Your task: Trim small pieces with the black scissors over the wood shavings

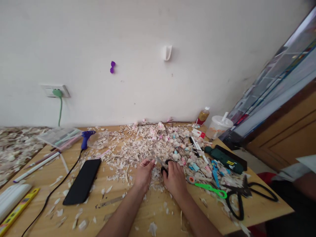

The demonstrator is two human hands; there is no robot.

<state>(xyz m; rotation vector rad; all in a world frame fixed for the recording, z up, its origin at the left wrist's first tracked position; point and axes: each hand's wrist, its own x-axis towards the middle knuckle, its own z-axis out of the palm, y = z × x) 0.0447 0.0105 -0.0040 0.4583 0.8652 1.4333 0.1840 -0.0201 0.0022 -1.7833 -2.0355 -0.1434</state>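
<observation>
My right hand [174,179] is closed around the black handles of small scissors [161,162]. Their blades point up and left, towards my left hand [143,176]. That hand is pinched shut on what looks like a small pale piece, mostly hidden by the fingertips. Around and beyond both hands lies a wide heap of pale, dry shavings [133,148]. Pinkish artificial-looking blossoms [161,126] on thin dark twigs lie at the back of the heap, by the wall.
To the left lie a black phone [82,181], a blue glue gun [87,138] with its cord, and a yellow level [19,210]. On the right are large black scissors [243,191], a green tool [209,187], a dark green pouch [224,159], a bottle [202,117] and a lidded cup [218,126]. Another person's arm [302,184] shows.
</observation>
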